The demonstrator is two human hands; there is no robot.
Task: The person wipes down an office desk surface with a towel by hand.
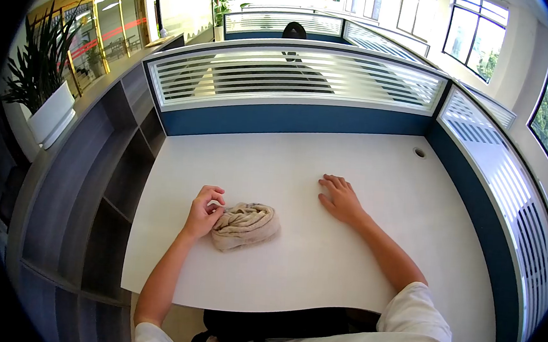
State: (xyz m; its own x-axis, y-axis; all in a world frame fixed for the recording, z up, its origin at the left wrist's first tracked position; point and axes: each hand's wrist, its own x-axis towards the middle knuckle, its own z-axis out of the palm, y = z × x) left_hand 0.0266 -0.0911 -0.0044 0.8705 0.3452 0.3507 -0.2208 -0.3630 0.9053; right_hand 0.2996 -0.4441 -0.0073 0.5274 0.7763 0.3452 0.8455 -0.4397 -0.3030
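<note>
A beige cloth (246, 226), folded and rolled into a thick bundle, lies on the white desk (318, 263). At the bundle's left end is my left hand (204, 212), its fingers curled and its thumb against the cloth's edge. The fingertips seem to pinch a bit of the fabric there, though the contact is partly hidden. To the right of the bundle, apart from it, my right hand (343, 200) rests palm down on the desktop with its fingers spread, holding nothing.
Blue and slatted-glass partitions (297, 118) border the desk at the back and right. A cable hole (419, 152) is near the back right corner. Dark open shelves (119, 160) run along the left, with a white planter (52, 114) on top.
</note>
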